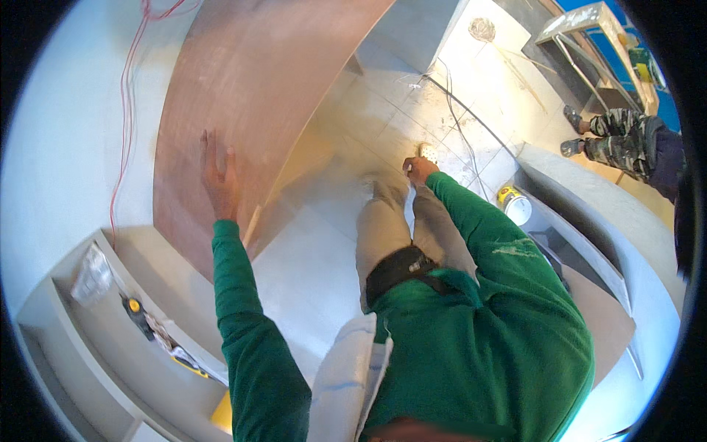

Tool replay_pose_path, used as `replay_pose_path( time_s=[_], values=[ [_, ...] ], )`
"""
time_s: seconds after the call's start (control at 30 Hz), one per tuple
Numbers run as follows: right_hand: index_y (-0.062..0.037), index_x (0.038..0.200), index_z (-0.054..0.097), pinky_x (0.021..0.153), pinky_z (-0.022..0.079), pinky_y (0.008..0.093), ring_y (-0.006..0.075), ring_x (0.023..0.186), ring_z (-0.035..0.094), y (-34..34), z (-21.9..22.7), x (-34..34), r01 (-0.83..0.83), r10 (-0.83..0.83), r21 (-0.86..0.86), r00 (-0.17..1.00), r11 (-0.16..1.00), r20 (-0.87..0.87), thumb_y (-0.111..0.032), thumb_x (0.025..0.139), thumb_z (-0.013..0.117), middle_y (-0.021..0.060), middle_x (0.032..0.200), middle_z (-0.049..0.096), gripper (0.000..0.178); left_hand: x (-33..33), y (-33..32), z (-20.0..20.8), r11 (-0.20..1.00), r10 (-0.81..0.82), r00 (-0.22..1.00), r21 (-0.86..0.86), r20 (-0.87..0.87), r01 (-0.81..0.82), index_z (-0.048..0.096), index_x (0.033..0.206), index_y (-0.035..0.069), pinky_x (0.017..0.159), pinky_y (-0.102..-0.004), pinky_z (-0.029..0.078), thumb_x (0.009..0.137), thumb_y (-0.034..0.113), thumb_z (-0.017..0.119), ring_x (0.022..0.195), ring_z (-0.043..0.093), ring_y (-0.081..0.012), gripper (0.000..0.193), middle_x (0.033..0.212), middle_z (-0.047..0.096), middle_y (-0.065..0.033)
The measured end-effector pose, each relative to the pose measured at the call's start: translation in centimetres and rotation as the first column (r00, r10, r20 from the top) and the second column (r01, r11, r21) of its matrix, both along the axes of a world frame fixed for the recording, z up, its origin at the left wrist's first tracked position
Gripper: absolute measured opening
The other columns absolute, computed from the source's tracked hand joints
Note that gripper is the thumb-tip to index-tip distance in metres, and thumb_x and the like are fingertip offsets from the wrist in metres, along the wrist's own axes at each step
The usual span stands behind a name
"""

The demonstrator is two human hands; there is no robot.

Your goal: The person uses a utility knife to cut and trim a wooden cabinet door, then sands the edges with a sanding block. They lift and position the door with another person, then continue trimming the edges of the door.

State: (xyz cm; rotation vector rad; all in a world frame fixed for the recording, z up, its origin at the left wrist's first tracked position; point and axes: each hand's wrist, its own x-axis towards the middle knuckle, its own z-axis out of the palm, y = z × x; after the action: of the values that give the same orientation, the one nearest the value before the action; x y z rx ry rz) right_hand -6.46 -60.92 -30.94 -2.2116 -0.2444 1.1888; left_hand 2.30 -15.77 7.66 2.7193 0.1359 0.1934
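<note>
My left hand (222, 180) is raised with its fingers apart, over the face of a large reddish-brown board (243, 88). Whether the palm touches the board or hovers just in front of it, I cannot tell. The board stands at a slant along the left and has a curved outer edge in this view. My right hand (422, 170) is down near my thigh, its fingers curled closed. A small pale bit shows at these fingers, too small to name. Dust or haze blurs the space between the board and my legs.
Grey shelving (140, 361) at lower left holds a plastic bag (93, 276) and tools. Red wires (127, 125) hang on the pale wall. A white-lidded bucket (518, 209) stands right, near a black cable (471, 147) on the tiles. Another person in camouflage trousers (618, 144) stands at far right.
</note>
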Motion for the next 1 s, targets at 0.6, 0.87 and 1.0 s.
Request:
replay_pose_path(
  time_s=[0.6,0.87,1.0],
  values=[
    [-0.0149,0.158,0.047,0.086,0.063,0.0612,0.0496,0.117,0.075,18.9,-23.2,28.1,0.607,-0.672,0.290,0.652,0.740,0.351,-0.027,0.100,0.081,0.0205,0.149,0.067,0.068,3.5,-2.2,-6.9,0.994,0.015,0.990,0.113,-0.140,0.001,0.027,0.181,0.002,0.142,-0.0516,0.014,0.117,0.062,0.037,0.174,0.022,-0.0378,0.088,0.188,0.027,-0.0197],
    [-0.0134,0.157,0.056,0.094,0.061,0.0638,0.0506,0.119,0.075,19.9,-24.6,46.3,0.417,-0.560,0.382,0.699,0.824,0.444,-0.032,0.105,0.071,0.0247,0.132,0.077,0.058,3.0,0.1,-7.4,0.979,0.175,0.982,0.118,-0.076,-0.166,0.034,0.174,0.002,0.136,-0.0505,0.023,0.116,0.058,0.042,0.164,0.032,-0.0359,0.081,0.179,0.036,-0.0187],
    [-0.0086,0.145,0.064,0.090,0.059,0.0644,0.0528,0.109,0.075,17.5,-26.6,44.7,0.321,-0.579,0.490,0.568,0.810,0.585,-0.027,0.107,0.066,0.0263,0.124,0.078,0.043,3.0,0.5,-6.8,0.971,0.221,0.975,0.095,-0.010,-0.219,0.039,0.170,0.003,0.132,-0.0497,0.028,0.116,0.054,0.045,0.158,0.037,-0.0345,0.075,0.173,0.041,-0.0180]
  ],
)
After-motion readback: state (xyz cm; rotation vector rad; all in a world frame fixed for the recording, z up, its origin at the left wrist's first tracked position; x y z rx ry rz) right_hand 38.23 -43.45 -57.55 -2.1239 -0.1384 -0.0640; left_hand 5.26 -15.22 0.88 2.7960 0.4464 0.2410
